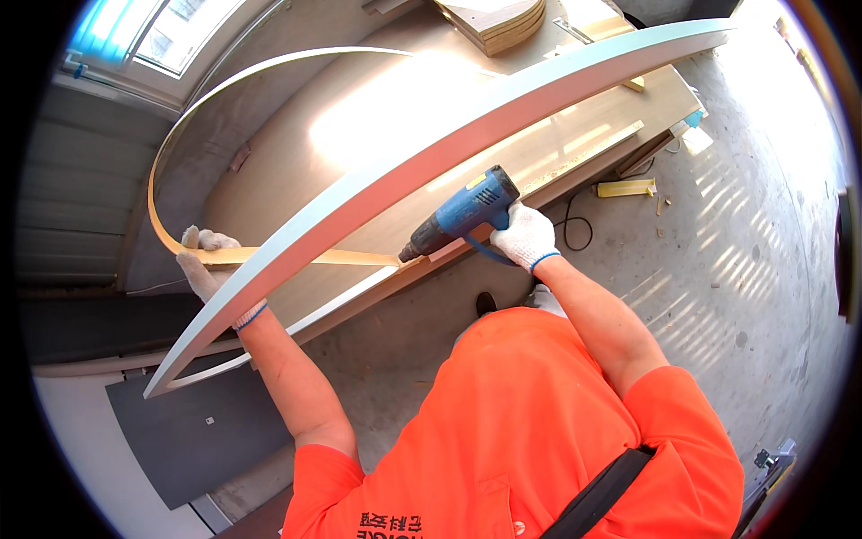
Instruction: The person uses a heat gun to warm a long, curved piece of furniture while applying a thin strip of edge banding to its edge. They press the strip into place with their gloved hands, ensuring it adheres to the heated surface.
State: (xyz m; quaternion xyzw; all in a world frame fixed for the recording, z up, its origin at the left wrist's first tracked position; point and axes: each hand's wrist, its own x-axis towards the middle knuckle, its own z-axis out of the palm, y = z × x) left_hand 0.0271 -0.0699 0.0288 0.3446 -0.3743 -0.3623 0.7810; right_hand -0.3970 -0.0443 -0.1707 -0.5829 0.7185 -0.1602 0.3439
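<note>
My right hand, in a white knit glove, grips the handle of a blue heat gun. Its dark nozzle points down-left, at the end of a thin yellowish edging strip by the workbench's near edge. In my gloved left hand the same strip is pinched between thumb and fingers. From there it loops up and back in a wide arc over the bench. A long curved white board with a pinkish side crosses in front of the strip and hides part of my left hand and wrist.
The workbench carries a stack of curved wooden pieces at its far side. A black cable coils near a yellow piece on the concrete floor. A dark grey panel lies at lower left. A window is at upper left.
</note>
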